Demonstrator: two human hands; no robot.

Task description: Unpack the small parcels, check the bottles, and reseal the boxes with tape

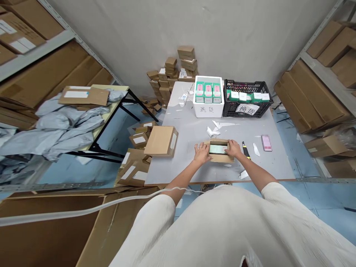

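A small open cardboard box (221, 159) lies on the grey table in front of me, flaps spread. Inside it sits a pale green box (217, 149). My left hand (202, 152) grips the cardboard box at its left end, fingers bent over the side. At the opposite end my right hand (233, 148) is closed on the wall, its fingertips reaching in close to the green box; whether they touch it I cannot tell. Just right of that hand lies a yellow and black utility knife (245, 150). White paper scraps (213, 131) lie beyond the box.
Behind stand a white foam bin (208, 111) and a black crate (250, 113), both holding green boxes. A closed carton (160, 141) rests at the table's left edge. A pink-purple item (266, 143) lies at right. A white cable (83, 211) crosses my left arm.
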